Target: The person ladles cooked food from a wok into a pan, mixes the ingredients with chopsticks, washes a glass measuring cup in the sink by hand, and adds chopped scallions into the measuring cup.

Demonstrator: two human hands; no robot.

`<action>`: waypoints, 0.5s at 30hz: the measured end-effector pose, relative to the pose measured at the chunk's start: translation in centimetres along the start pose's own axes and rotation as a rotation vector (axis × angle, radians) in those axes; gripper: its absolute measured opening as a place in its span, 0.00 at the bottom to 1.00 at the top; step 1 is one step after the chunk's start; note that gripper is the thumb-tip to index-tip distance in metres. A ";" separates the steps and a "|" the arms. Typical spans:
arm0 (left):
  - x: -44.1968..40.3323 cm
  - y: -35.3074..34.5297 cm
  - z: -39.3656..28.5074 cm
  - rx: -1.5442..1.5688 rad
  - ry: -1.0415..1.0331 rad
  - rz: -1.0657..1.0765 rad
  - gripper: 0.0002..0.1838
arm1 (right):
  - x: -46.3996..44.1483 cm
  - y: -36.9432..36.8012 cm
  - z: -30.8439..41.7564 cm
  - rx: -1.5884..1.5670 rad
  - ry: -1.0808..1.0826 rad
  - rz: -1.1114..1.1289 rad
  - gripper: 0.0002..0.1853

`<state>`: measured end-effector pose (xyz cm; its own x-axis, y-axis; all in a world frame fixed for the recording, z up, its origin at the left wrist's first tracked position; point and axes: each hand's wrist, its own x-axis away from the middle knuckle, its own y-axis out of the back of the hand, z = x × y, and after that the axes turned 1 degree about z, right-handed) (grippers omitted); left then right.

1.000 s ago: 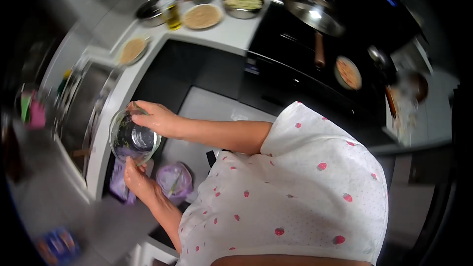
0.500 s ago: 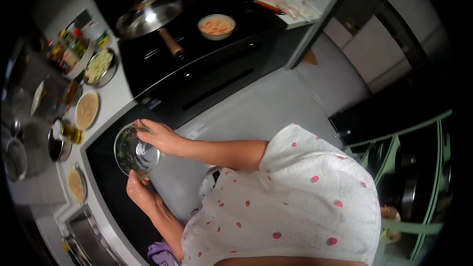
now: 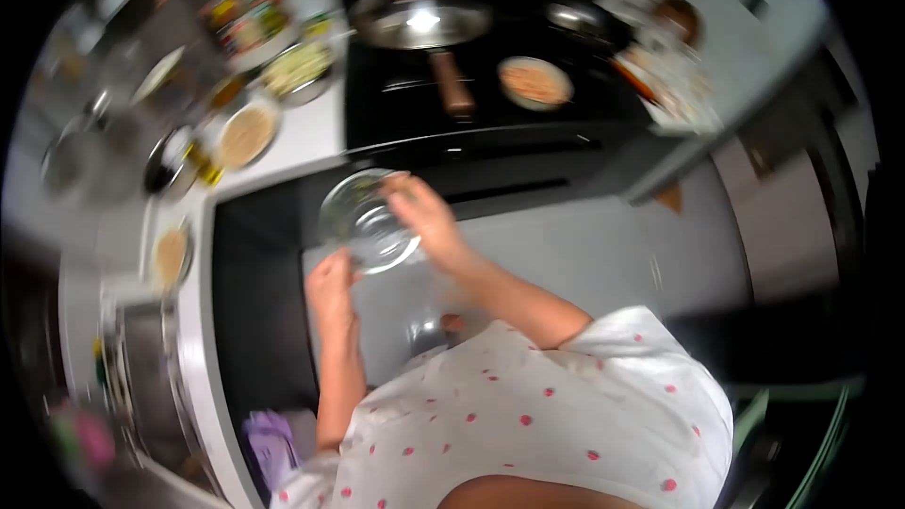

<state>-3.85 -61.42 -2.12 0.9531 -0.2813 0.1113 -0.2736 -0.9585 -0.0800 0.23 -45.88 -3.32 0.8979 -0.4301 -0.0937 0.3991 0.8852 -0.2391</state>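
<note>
A clear glass bowl (image 3: 363,220) with a faint leafy pattern is held up in front of me, above the floor and beside the counter's dark cabinet. My left hand (image 3: 332,285) grips its lower left rim, fingers closed. On the opposite side, my right hand (image 3: 426,217) is closed around the rim, thumb and fingers on the glass. The bowl is tilted, and I see nothing inside it. Motion blur softens the hands and the bowl.
The black stove (image 3: 396,99) holds a lidded pan (image 3: 424,24) with a wooden handle and a bowl of orange-pink food (image 3: 534,83). On the white counter (image 3: 316,132) stand a bowl of pale green shreds (image 3: 297,71), beige plates (image 3: 248,135) and bottles (image 3: 247,24). A sink (image 3: 151,368) is at lower left.
My view has swung left, so the stove and counter shift right in the picture. Both hands still hold the glass bowl, which now appears farther right and closer to the stove front.
</note>
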 end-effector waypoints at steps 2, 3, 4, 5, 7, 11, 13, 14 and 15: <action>-0.5 0.4 -0.4 -0.003 0.046 -0.013 0.12 | -1.1 -0.6 0.7 0.015 -0.013 0.058 0.24; -0.8 0.4 -0.1 0.024 0.047 -0.054 0.12 | -1.6 -0.9 0.9 -0.018 -0.061 0.090 0.25; -1.1 0.4 0.0 0.053 0.044 -0.078 0.12 | -2.2 -1.2 1.0 -0.044 -0.102 0.108 0.26; -1.1 0.5 -0.2 0.060 0.041 -0.145 0.12 | -2.9 -1.4 0.8 -0.043 -0.137 0.147 0.27; -1.5 0.5 -0.2 0.101 0.093 -0.159 0.13 | -4.3 -1.7 0.4 -0.032 -0.191 0.211 0.27; -1.7 1.3 0.3 0.118 0.073 -0.318 0.15 | -6.0 -3.1 -0.5 -0.025 -0.243 0.348 0.27; -1.6 1.6 0.5 0.085 0.077 -0.366 0.15 | -6.6 -3.7 -1.1 -0.025 -0.267 0.393 0.27; -1.6 1.8 0.5 0.087 0.077 -0.393 0.15 | -6.9 -4.0 -1.3 -0.027 -0.276 0.418 0.27; -1.5 1.9 0.7 0.093 0.080 -0.412 0.16 | -7.1 -4.2 -1.5 -0.029 -0.284 0.442 0.27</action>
<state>-5.72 -62.76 -3.12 0.9663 0.1180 0.2289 0.1443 -0.9843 -0.1016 -8.07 -46.81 -3.08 0.9960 0.0514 0.0728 -0.0306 0.9644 -0.2626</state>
